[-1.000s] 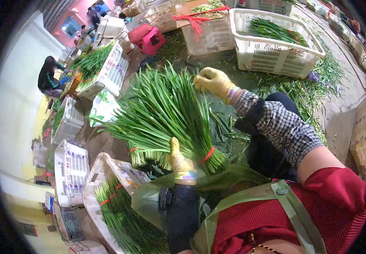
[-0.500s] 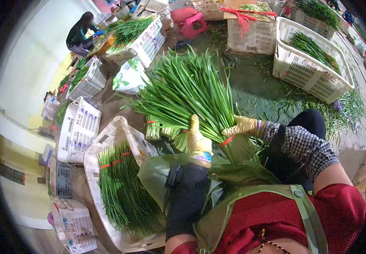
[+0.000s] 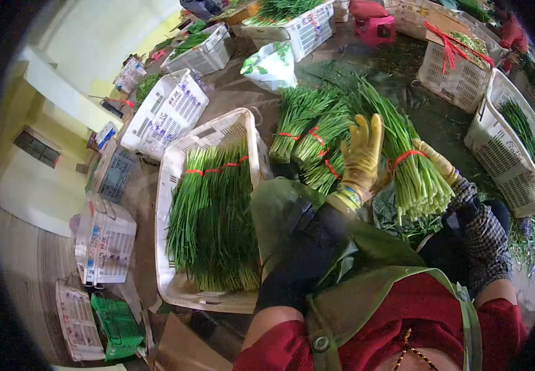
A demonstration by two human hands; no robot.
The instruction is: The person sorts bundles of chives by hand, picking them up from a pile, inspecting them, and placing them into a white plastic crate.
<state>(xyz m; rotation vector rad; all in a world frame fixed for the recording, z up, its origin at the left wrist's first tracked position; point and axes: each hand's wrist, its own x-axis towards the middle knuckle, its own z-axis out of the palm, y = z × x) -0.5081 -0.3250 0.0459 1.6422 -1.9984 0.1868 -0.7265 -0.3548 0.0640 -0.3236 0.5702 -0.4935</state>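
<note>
A bundle of garlic chives [image 3: 411, 176], tied with a red band, is upright-slanted in front of me, its pale cut ends facing down and right. My right hand [image 3: 437, 162], in a yellow glove, grips its right side near the band. On the bundle's left, my left hand [image 3: 362, 154], also gloved, is raised with fingers stretched and apart, holding nothing. Several tied chive bundles [image 3: 311, 139] lie on the floor just beyond it. To my left, a white crate [image 3: 163, 247] holds more banded chives [image 3: 218, 210].
More white crates [image 3: 167, 114] stand along the left wall. A white-and-green bag [image 3: 272, 68] sits ahead, with a pink stool [image 3: 375, 29] farther back. On the right are a crate of chives [image 3: 509, 142] and a crate topped with red ties [image 3: 456, 68].
My view has swung left and down. The bundle has tipped so its cut ends show at the lower right. My left hand has lifted off the leaves and opened.
</note>
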